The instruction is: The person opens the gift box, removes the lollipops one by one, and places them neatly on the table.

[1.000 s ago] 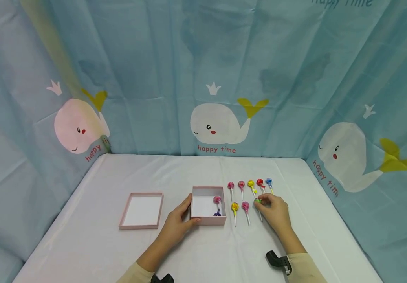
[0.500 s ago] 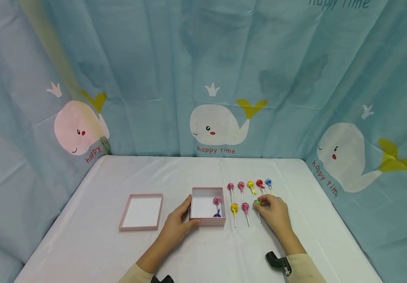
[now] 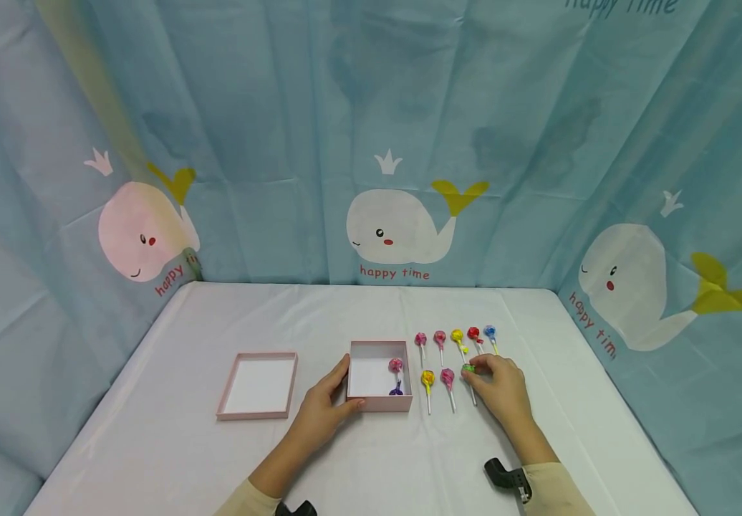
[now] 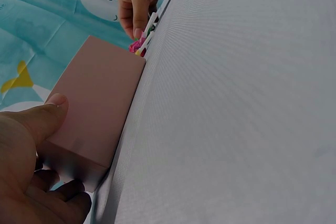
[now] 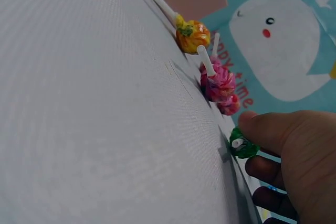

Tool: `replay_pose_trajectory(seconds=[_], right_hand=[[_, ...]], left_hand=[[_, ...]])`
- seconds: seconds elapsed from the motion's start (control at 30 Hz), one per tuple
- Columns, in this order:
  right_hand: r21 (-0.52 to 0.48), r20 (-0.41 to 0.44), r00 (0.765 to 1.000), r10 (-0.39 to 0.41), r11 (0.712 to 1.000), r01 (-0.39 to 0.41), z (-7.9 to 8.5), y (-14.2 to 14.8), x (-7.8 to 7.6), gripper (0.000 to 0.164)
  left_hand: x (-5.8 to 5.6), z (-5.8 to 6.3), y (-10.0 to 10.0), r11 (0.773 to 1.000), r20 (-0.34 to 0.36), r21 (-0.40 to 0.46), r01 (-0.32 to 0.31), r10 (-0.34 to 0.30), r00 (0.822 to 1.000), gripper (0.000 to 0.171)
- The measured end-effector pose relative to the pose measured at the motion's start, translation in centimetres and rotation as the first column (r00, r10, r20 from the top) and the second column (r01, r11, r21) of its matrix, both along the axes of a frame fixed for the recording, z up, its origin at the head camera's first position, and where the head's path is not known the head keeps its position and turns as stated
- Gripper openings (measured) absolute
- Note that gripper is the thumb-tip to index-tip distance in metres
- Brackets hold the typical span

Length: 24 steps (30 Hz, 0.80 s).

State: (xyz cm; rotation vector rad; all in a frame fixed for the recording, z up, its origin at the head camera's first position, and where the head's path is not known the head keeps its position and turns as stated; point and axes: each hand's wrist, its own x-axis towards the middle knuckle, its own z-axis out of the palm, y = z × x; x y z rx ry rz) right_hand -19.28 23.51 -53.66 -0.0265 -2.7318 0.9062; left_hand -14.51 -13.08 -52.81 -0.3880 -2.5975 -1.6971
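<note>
My left hand holds the open pink box at its front left corner. In the left wrist view the thumb lies on the box's front wall and the fingers bend at its side. Inside the box are a pink lollipop and a purple lollipop. My right hand pinches the green-wrapped head of a lollipop between thumb and fingers, its white stick pointing toward me. Left of that hand lie a pink lollipop and a yellow lollipop.
A shallow box lid lies left of the box on the white tablecloth. Behind the right hand is a back row of several lollipops, a blue one at its right end. Blue whale-print curtains enclose the table.
</note>
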Motion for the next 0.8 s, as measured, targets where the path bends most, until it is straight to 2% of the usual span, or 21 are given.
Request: replay_pose_trajectory(seconds=[0.3,0.53,0.67,0.8], right_hand=[[0.003,-0.007,1.0,0.004,1.0,-0.003,0.1,0.0,0.0,0.026],[-0.02,-0.038,0.999,0.006,1.0,-0.007,0.3,0.1,0.2,0.026],[-0.039,-0.075,0.997,0.009,0.999,-0.012,0.9,0.2,0.2,0.022],[-0.077,-0.133,0.991,0.029,0.996,-0.04,2.2,0.2,0.0,0.017]], left_hand=[[0.0,0.0,0.1,1.0,0.022,-0.006,-0.018,0.018,1.0,0.092],[0.1,0.1,0.0,1.0,0.012,-0.005,-0.014,0.014,1.0,0.092],[0.1,0.1,0.1,1.0,0.005,-0.003,-0.007,0.007,1.0,0.091],[0.1,0.0,0.1,1.0,0.016,-0.007,-0.012,0.012,1.0,0.092]])
